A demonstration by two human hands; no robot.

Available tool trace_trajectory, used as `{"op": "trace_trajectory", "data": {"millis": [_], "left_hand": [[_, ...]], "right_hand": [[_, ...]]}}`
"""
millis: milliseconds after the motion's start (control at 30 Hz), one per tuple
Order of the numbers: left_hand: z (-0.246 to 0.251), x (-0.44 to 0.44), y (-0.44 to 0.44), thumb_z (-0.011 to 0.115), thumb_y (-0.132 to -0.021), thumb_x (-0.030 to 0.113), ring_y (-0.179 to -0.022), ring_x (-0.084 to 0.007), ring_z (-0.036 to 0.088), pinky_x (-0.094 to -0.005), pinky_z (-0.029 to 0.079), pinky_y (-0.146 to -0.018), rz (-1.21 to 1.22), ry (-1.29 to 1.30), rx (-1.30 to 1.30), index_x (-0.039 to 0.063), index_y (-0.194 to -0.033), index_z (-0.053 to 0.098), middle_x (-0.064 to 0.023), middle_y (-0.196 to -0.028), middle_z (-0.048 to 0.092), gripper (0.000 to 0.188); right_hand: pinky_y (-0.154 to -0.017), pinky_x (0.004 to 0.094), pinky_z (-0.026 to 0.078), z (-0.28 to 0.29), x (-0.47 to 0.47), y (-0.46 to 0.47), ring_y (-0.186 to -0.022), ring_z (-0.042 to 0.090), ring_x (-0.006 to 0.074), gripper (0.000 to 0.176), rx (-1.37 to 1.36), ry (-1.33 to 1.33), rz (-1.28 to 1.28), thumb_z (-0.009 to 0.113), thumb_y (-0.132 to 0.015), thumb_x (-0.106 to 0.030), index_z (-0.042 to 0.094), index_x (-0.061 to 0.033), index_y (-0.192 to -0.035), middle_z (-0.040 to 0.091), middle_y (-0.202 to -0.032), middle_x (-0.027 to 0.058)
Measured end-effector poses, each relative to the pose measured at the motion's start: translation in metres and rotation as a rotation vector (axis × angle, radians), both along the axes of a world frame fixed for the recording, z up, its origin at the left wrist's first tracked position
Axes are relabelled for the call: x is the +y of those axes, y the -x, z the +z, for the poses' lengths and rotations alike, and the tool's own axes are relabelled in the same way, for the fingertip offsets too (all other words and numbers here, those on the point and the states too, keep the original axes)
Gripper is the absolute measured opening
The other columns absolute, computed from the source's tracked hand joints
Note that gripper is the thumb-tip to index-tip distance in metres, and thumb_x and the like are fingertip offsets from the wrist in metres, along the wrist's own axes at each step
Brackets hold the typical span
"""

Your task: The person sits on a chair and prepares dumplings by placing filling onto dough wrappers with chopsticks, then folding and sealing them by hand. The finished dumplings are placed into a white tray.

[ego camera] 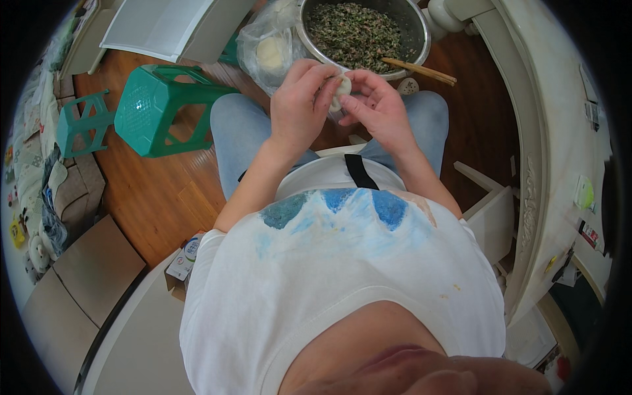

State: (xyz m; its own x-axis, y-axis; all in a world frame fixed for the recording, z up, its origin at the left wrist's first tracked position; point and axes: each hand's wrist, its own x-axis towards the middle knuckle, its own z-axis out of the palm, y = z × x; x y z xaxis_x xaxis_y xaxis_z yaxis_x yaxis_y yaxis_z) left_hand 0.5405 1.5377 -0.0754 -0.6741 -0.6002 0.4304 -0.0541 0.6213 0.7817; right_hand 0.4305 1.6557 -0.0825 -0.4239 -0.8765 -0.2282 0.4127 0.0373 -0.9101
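Observation:
A small pale dough dumpling (342, 87) is pinched between my two hands above my lap. My left hand (302, 96) grips its left side with thumb and fingertips. From the right, the thumb and fingers of my right hand (379, 109) hold the other edge. Just beyond my hands stands a steel bowl (425, 45) of chopped green filling (351, 30) flecked with pink. Wooden chopsticks (424, 72) rest in it and stick out over the rim. Left of the bowl, a clear plastic bag (249, 49) holds round pale dough wrappers (270, 52).
Two green plastic stools (148, 111) stand on the wooden floor (143, 197) at the left. A white tray-like piece (153, 24) is at the upper left. Along the right runs a pale carved cabinet (523, 148). An opened carton (182, 266) is near my left elbow.

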Motion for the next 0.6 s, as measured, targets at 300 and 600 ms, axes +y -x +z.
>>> {"op": "trace_trajectory", "data": {"millis": [300,600], "left_hand": [[-0.004,0.003,0.0,0.064,-0.086,0.01,-0.067,-0.027,0.062,-0.0343,0.05,-0.056,0.049,0.132,-0.074,0.007,-0.094,0.063,-0.0092,-0.085,0.061,0.009],[0.008,-0.003,-0.008,0.064,-0.086,0.01,-0.067,-0.0276,0.062,-0.0343,0.049,-0.058,-0.03,-0.025,-0.055,0.005,-0.095,0.062,-0.0105,-0.085,0.061,0.01]], "right_hand": [[-0.067,0.0256,0.057,-0.001,0.001,-0.007,-0.093,0.065,0.0133,0.033,0.017,-0.011,0.02,0.063,-0.088,-0.002,0.051,-0.0013,-0.119,0.061,-0.109,0.0085],[-0.068,0.0259,0.058,0.0,0.0,0.001,-0.094,0.064,0.0148,0.032,0.035,0.062,-0.094,0.062,-0.089,-0.002,0.05,0.0012,-0.119,0.061,-0.11,0.011]]}}
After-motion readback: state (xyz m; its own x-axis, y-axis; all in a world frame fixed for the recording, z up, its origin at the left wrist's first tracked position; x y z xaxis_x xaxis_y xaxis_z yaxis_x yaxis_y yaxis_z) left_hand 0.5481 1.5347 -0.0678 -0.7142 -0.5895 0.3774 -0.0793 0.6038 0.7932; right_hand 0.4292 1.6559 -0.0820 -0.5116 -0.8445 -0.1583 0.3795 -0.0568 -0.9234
